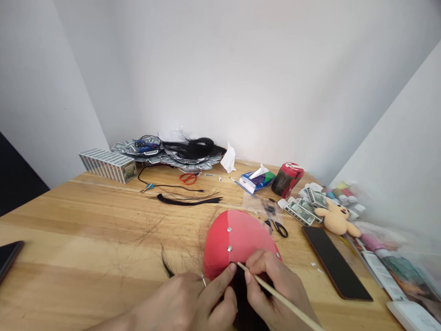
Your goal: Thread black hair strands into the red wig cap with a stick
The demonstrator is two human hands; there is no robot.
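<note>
Our right hand [275, 280] pinches the stick [292, 308], likely light, stiff, best held near its far tip [240, 265]; left hand [188, 299] touching the red dome [253, 232], grip unclear!

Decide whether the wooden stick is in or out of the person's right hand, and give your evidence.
In: the right hand's thumb and fingers pinch the wooden stick near its tip.

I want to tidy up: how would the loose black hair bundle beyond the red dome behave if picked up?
The black hair bundle would probably droop, being made of fine strands. It looks light, being so slender. It may shed, since stray hairs lie nearby.
</note>
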